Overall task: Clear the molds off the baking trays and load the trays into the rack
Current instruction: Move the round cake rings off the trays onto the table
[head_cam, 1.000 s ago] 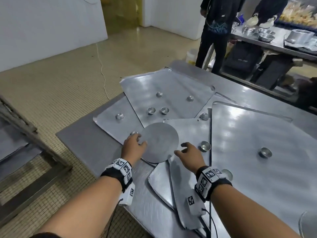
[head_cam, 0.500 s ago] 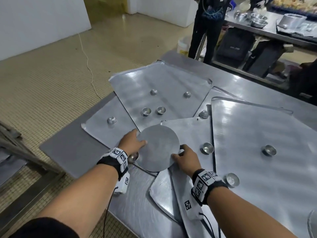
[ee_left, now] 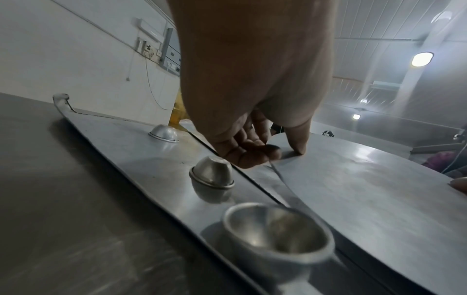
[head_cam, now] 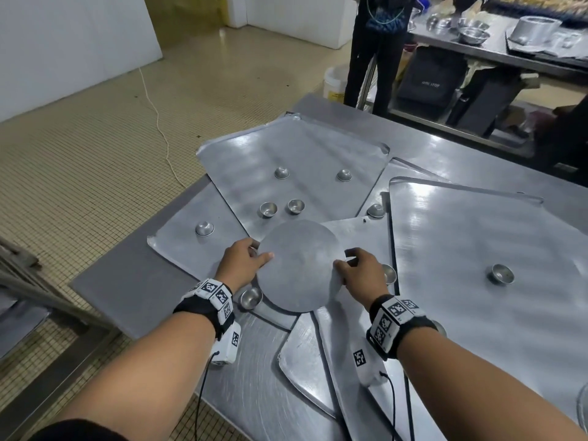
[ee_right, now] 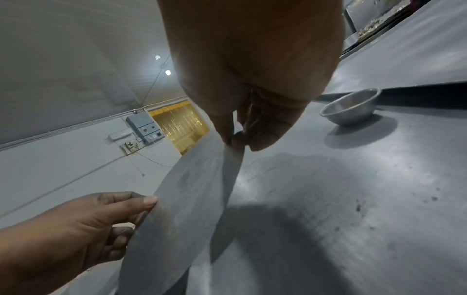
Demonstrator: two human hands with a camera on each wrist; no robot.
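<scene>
Steel table [head_cam: 133, 291]; hands now lifting round disc [head_cam: 299, 265]

white bucket [head_cam: 334, 82] and white cable [head_cam: 156, 113] on tiled floor [head_cam: 95, 148], steel bowls [head_cam: 474, 35] on far counter [head_cam: 541, 57]

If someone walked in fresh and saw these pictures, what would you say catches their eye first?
Most likely the round metal disc at the middle of the table, gripped at its edges by the left hand and the right hand. Around it, several large baking trays lie fanned and overlapping on the steel table. Small metal molds are scattered over them, some upturned, some dome-up.
</scene>
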